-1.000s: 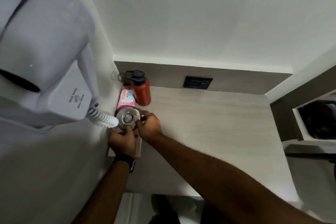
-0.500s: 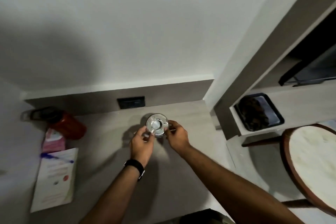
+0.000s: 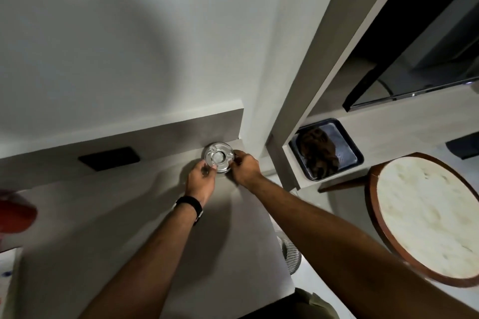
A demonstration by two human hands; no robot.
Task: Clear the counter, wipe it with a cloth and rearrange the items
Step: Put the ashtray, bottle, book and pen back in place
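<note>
Hands (image 3: 223,173) gripping glass ashtray (image 3: 218,156), corner wall beside, possibly tray (image 3: 326,149) right.

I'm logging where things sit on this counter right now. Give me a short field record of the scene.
held item: glass ashtray, gripped by both hands
left hand: on the ashtray's left rim
right hand: on its right rim
ashtray location: back right corner of the counter, near the wall
wall fitting: black socket panel left of the ashtray
far left edge: red bottle, partly cut off
adjacent shelf: dark tray
</note>
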